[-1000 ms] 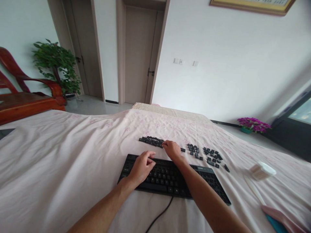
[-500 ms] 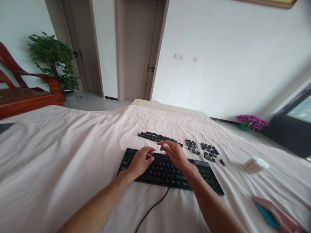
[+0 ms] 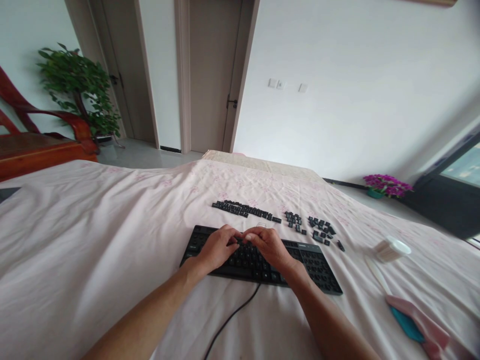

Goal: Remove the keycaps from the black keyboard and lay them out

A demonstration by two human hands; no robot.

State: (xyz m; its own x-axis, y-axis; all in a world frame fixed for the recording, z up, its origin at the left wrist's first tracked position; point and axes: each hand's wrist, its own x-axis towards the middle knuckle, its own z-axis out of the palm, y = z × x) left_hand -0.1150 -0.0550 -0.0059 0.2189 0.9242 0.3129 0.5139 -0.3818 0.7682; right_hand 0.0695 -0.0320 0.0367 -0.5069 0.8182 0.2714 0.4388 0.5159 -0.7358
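A black keyboard lies on the pale cloth, with bare-looking key positions at its right end and several keycaps still fitted in the middle. My left hand is over its upper left part, thumb and fingers drawn together in a pinch. My right hand meets it there, fingertips touching or nearly so. Thin wire loops of what looks like a keycap puller stick out behind my right fingers, which are closed. Whatever lies between the fingertips is hidden. Loose black keycaps lie in rows beyond the keyboard.
More loose keycaps lie to the right. A white tub of cotton swabs or similar, a white-handled brush and a pink and teal cloth are farther right. The keyboard's cable runs toward me.
My right hand has come down and left to meet my left hand; its fingers have curled in. The wire ends seen beneath its fingers before are now hidden. The view has shifted slightly.
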